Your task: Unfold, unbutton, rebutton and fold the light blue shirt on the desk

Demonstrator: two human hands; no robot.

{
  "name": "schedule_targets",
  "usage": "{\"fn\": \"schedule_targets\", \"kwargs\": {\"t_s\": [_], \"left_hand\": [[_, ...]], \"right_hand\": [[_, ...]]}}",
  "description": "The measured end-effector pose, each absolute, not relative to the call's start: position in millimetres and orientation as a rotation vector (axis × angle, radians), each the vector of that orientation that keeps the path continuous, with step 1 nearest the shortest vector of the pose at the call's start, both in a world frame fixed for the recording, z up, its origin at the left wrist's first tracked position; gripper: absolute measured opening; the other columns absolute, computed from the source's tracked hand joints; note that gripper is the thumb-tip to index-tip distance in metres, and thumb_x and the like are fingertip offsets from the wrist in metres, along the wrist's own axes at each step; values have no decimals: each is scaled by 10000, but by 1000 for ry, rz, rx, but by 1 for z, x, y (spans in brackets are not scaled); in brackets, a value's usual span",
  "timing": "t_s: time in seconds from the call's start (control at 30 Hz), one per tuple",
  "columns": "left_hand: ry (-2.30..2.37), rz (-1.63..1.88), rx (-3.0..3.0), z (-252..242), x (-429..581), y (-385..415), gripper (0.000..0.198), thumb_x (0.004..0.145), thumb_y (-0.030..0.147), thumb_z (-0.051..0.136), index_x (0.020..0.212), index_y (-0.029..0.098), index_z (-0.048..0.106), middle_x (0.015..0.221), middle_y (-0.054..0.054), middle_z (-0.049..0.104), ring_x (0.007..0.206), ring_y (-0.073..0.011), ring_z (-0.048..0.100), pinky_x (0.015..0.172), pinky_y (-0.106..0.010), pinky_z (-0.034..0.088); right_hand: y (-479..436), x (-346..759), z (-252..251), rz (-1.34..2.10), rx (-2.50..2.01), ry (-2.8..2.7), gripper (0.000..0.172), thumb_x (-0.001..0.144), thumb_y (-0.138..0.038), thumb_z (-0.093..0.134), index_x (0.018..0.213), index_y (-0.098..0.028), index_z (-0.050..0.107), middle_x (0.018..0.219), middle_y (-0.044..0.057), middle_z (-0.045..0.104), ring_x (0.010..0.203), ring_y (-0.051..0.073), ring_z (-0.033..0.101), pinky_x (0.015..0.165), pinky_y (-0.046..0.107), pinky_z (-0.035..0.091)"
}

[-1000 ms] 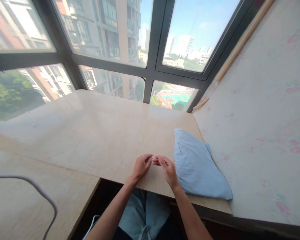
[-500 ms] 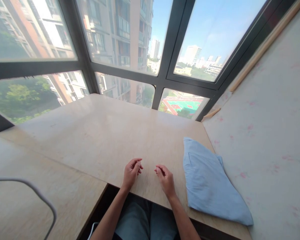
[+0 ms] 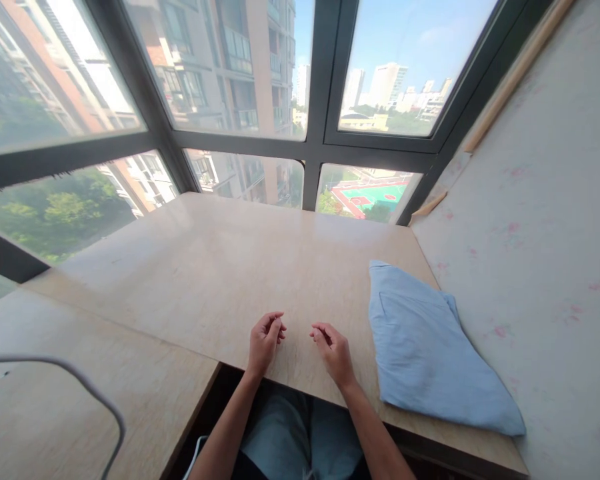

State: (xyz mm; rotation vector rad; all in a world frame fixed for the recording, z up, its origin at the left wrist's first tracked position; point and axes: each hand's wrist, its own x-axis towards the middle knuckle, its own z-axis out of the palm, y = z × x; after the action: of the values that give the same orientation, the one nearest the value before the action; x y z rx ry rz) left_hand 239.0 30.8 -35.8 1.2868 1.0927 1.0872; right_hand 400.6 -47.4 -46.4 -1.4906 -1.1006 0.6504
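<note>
My left hand point(image 3: 267, 341) rests over the front edge of the pale wood-patterned desk point(image 3: 240, 267), its fingers curled in loosely toward the thumb. Opposite it, my right hand point(image 3: 333, 350) is curled the same way, with the thumb near the bent fingers. A gap of bare desk lies between the two hands, and neither shows anything in its grasp. Just right of my right hand lies a folded light-blue cloth point(image 3: 425, 353), apart from the fingers.
A grey cable point(image 3: 87, 393) arcs over the left side desk point(image 3: 145, 393). Dark-framed windows point(image 3: 313, 120) rise behind the desk. A flower-patterned wall point(image 3: 545, 233) borders the right side. My legs point(image 3: 290, 427) are under the front edge.
The view has tilted and turned slightly, so the windows and cloth shift in the picture. My hands keep nearly the same curled pose and place above the desk.
</note>
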Motion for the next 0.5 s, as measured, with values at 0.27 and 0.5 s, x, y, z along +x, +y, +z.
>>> {"fn": "schedule_targets", "kwargs": {"t_s": [0.27, 0.5], "left_hand": [[1127, 1075, 1310, -34, 240, 29, 321, 836, 414, 574, 985, 142, 655, 679, -6, 628, 545, -111, 577, 484, -209, 461], [1137, 1073, 1304, -33, 241, 28, 326, 831, 419, 580, 984, 142, 656, 686, -14, 635, 551, -114, 580, 482, -205, 455]], "right_hand": [[-49, 400, -46, 668, -1479, -1110, 264, 908, -386, 535, 951, -192, 710, 854, 79, 743, 768, 203, 703, 706, 303, 549], [-50, 399, -44, 681, -1486, -1120, 271, 913, -394, 525, 952, -193, 703, 862, 81, 742, 775, 206, 702, 703, 301, 543]]}}
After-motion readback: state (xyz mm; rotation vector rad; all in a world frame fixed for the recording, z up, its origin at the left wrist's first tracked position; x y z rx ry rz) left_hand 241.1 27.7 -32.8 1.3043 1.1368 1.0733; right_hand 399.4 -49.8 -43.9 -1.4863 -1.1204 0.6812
